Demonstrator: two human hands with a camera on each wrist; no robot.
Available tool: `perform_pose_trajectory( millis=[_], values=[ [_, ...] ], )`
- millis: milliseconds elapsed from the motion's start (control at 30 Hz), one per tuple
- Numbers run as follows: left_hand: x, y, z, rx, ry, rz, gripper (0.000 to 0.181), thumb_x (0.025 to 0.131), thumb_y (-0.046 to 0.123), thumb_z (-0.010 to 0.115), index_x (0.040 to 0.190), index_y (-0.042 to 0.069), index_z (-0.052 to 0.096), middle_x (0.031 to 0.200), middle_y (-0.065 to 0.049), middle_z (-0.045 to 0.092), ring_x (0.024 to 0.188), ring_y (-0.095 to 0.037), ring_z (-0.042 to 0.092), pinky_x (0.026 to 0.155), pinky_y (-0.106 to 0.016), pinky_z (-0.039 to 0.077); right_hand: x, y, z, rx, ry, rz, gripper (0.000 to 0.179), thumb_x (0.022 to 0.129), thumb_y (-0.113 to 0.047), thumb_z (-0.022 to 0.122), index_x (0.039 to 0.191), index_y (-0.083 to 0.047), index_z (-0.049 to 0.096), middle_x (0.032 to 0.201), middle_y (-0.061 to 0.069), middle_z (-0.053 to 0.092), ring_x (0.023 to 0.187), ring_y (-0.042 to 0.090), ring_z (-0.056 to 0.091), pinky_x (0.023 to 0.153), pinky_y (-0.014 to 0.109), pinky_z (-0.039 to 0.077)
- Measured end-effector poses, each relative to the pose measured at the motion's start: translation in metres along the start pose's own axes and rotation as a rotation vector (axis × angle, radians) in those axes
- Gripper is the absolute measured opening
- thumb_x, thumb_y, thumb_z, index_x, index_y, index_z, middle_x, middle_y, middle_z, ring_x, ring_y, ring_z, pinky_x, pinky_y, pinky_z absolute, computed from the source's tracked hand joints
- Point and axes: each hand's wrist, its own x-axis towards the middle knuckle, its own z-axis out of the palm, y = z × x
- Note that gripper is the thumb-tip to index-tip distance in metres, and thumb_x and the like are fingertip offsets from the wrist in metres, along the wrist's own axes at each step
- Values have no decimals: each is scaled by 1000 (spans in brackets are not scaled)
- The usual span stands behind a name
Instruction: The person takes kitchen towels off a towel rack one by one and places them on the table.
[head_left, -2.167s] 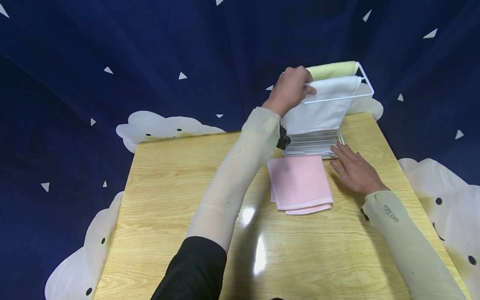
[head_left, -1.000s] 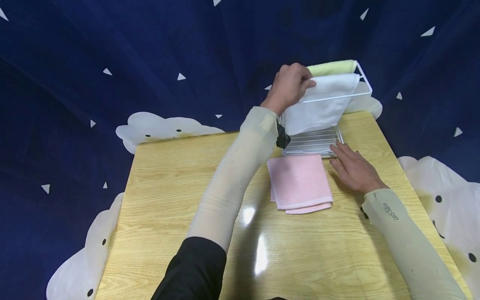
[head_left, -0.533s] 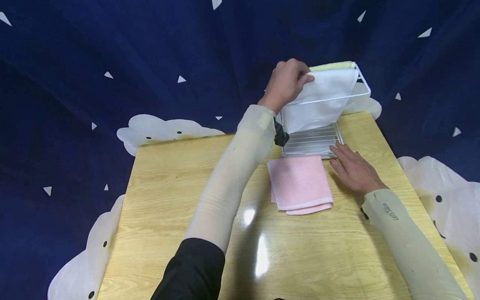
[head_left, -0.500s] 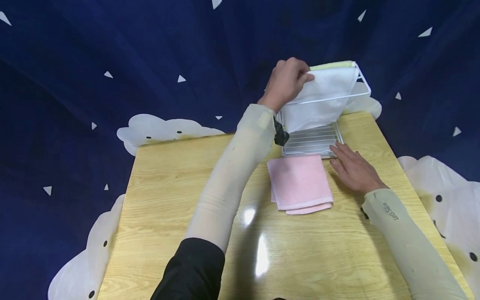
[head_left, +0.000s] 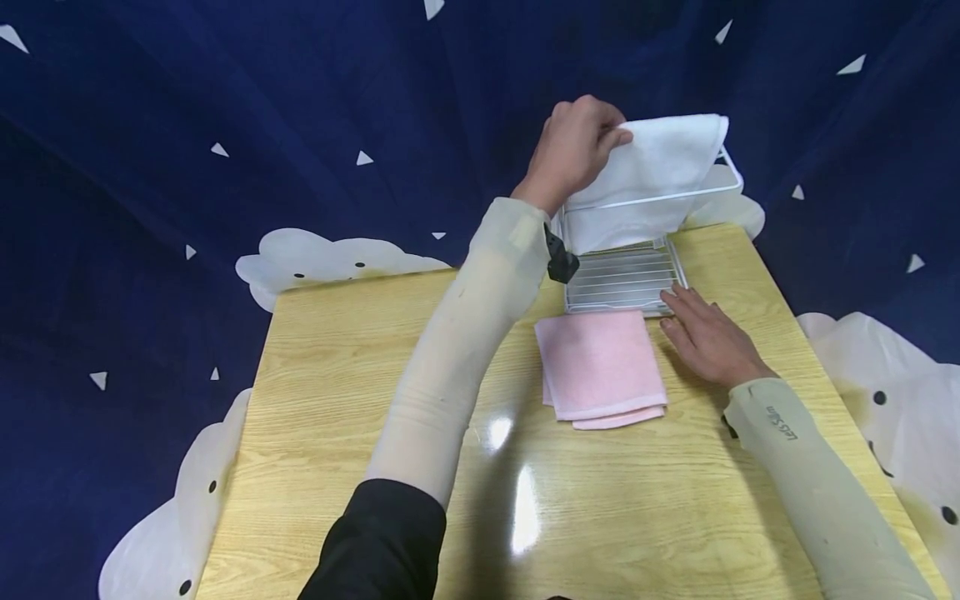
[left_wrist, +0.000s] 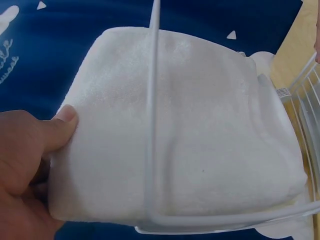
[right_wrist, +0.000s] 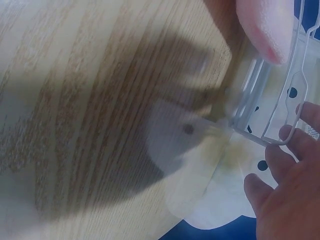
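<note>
My left hand [head_left: 573, 150] pinches the upper left edge of a folded white towel [head_left: 663, 154] behind the front rail of a white wire rack [head_left: 622, 279]. Thumb on its face, the left hand [left_wrist: 25, 160] grips the towel's edge in the left wrist view, with a rack rail [left_wrist: 152, 110] crossing in front. The light green towel seen earlier is hidden behind the white one. My right hand [head_left: 708, 337], fingers extended, rests its fingertips [right_wrist: 287, 132] at the front right corner of the rack's base. A folded pink towel [head_left: 603, 367] lies flat just before the rack.
The wooden table [head_left: 360, 375] extends left and forward of the rack, its right edge just beyond my right forearm. Behind it hangs a dark blue curtain [head_left: 300, 108] with white triangles and cloud shapes. The rack stands near the table's back edge.
My left hand has risen, lifting the white towel upward, so it now covers the light green one. More of the rack's base shows beneath it. The right hand and pink towel stay put.
</note>
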Motion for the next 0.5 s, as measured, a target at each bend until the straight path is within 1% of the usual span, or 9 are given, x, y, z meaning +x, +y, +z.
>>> perform_pose_trajectory(
  millis=[200, 400, 500],
  values=[
    [-1, 4, -11, -25, 3, 3, 29, 102, 35, 58, 116, 18, 76, 112, 5, 72, 90, -7, 58, 78, -19, 44, 0, 0, 1, -1, -2, -1, 60, 109, -39, 34, 156, -2, 31, 162, 22, 22, 147, 44, 19, 112, 64, 20],
    [0, 6, -26, -35, 65, 19, 30, 100, 35, 58, 116, 18, 76, 114, 5, 72, 94, -6, 62, 82, -17, 45, 1, 0, 0, 3, -11, 0, 59, 109, -38, 33, 157, -2, 30, 162, 23, 21, 148, 44, 18, 112, 65, 19],
    [0, 9, -32, -50, 76, 13, 30, 100, 35, 58, 117, 18, 76, 115, 6, 72, 96, -6, 62, 84, -17, 45, 1, 0, 0, 5, -16, 4, 59, 110, -37, 33, 157, -2, 29, 162, 24, 21, 148, 44, 18, 112, 65, 19]
  ],
)
